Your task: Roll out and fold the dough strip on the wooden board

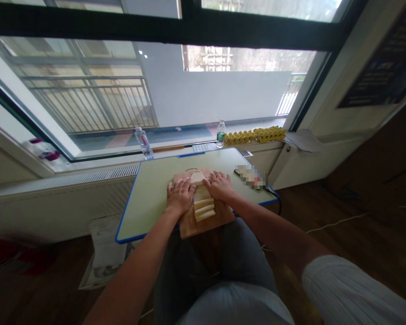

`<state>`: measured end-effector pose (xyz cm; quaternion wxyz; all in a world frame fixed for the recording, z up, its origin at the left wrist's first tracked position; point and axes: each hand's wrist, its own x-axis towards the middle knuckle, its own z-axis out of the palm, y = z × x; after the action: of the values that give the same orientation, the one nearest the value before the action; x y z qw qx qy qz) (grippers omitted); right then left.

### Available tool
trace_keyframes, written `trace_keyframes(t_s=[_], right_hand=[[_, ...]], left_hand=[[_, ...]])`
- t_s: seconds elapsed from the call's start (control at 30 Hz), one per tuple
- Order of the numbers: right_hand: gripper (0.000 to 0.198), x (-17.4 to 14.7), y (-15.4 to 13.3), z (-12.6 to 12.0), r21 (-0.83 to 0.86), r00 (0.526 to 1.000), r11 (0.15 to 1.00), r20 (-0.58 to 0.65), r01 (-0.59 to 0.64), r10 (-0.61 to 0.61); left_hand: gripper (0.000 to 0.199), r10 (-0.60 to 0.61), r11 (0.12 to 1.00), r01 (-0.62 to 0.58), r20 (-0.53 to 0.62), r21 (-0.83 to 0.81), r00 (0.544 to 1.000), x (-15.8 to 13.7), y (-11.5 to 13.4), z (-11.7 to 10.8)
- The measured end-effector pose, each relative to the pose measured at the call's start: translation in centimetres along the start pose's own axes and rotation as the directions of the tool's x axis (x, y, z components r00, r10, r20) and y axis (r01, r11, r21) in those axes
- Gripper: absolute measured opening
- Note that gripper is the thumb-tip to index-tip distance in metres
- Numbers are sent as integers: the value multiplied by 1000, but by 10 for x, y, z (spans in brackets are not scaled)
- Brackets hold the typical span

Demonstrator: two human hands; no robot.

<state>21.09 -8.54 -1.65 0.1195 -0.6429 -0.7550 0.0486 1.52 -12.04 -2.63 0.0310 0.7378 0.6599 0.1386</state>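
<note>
On the small table lies a brown wooden board (189,229), its near edge overhanging the table's front. Along the middle of the board is a long, pale cream, dough-like piece (203,195), with several ridged strips (205,209) at its near end. My left hand (180,197) lies palm down on the left of the board, fingers stretched out beside the piece. From the other side my right hand (219,185) rests palm down, its fingers stretched over the piece's right edge. Whether the pale piece is really dough, I cannot tell.
The pale green table (145,198) has a blue rim. A phone-like device (252,177) with a black cable lies at its right. On the windowsill stand two plastic bottles, one left (144,143) and one middle (220,134), beside yellow egg-tray-like packaging (255,135) and papers (302,140).
</note>
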Motion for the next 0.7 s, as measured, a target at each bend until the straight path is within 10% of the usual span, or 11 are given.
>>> trace_keyframes(t_s=[0.7], right_hand=[[71, 78, -5, 14, -31, 995, 999, -101, -7, 4]], left_hand=[[64, -32, 998, 30, 26, 55, 999, 70, -11, -6]])
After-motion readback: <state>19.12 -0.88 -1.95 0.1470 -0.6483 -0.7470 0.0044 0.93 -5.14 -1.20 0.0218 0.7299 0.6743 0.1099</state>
